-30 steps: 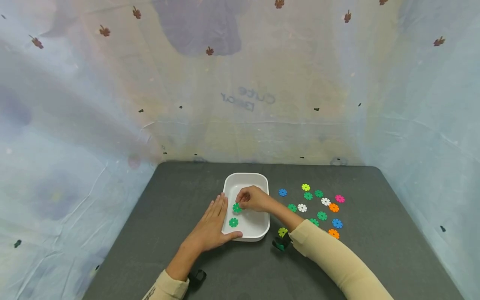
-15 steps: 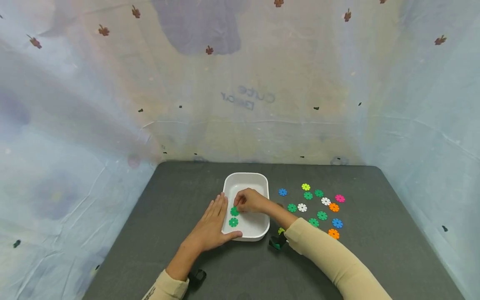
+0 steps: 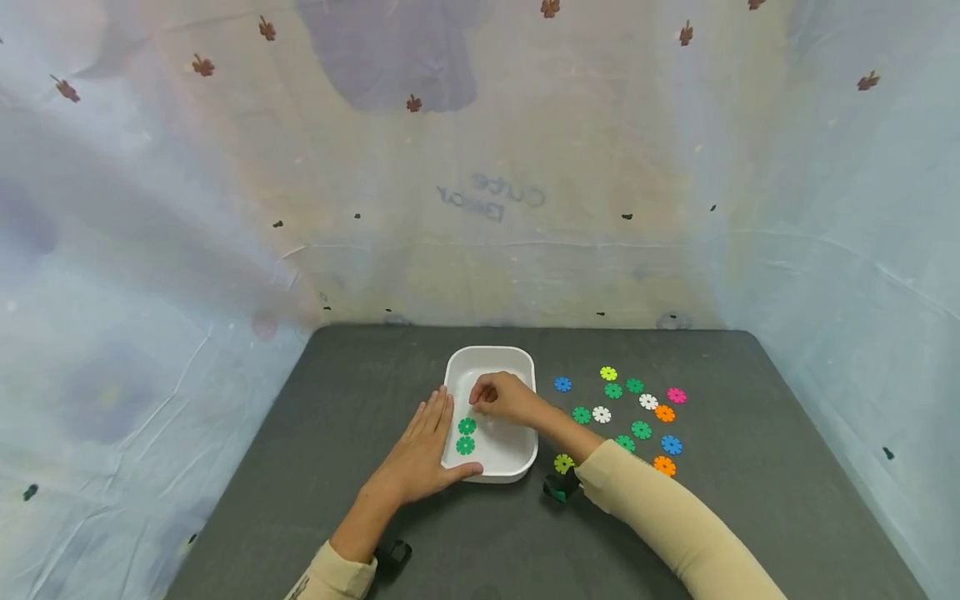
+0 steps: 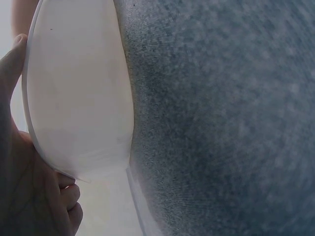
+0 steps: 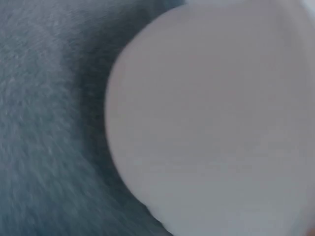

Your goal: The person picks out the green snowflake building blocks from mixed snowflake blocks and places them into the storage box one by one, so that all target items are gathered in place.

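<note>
My left hand (image 3: 423, 450) lies along the left side of a white plastic tray (image 3: 506, 454), its fingers extended on the rim and the thumb at the near edge. Inside the tray, two green notched discs (image 3: 466, 446) lie one behind the other along the left side. Just beyond them, my right hand (image 3: 510, 398) hovers over the tray with loosely bent fingers and no disc visible in them. The tray's outer wall (image 4: 78, 98) fills much of the left wrist view, with the left thumb on its rim. Only the pale tray side (image 5: 206, 123) and dark cloth show clearly in the right wrist view.
To the tray's right, several loose discs are scattered on the dark table (image 3: 360, 367), among them a blue disc (image 3: 562, 384), a pink disc (image 3: 677, 396), an orange disc (image 3: 664, 467) and a white disc (image 3: 602, 414). A patterned sheet (image 3: 510, 283) hangs around the table.
My right hand has set the second green disc down behind the first one, let go of it and drawn slightly away. The left hand stays at the tray's rim.
</note>
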A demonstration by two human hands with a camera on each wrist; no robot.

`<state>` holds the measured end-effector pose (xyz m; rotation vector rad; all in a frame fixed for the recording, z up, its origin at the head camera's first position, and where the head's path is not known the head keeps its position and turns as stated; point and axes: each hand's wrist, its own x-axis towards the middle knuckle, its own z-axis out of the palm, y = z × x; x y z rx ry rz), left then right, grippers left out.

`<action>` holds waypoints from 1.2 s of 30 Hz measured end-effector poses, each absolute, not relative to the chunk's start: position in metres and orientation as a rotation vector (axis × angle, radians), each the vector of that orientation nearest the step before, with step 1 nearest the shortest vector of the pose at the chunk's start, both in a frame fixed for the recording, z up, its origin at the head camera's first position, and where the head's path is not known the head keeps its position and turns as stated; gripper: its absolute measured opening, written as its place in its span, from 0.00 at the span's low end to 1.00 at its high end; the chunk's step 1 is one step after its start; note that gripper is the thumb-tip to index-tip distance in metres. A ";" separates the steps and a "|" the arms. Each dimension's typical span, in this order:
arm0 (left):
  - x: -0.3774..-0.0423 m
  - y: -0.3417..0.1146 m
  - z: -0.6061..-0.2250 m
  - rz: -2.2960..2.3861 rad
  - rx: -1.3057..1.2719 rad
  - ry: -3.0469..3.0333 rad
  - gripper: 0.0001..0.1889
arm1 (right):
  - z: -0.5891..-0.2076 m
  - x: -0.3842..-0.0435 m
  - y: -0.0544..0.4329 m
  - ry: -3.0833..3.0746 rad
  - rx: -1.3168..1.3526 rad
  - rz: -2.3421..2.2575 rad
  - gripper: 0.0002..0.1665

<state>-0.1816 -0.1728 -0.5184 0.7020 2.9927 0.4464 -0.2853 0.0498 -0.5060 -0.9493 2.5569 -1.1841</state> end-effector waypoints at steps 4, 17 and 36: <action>-0.182 -0.172 -0.518 0.454 0.692 2.990 0.66 | -0.492 -0.283 0.068 2.544 -0.991 -1.247 0.02; -0.184 -0.175 -0.522 0.450 0.645 2.997 0.68 | -0.467 -0.274 0.141 2.608 -0.884 -1.253 0.09; -0.183 -0.173 -0.522 0.495 0.671 2.985 0.68 | -0.519 -0.271 0.216 2.716 -0.732 -1.154 0.08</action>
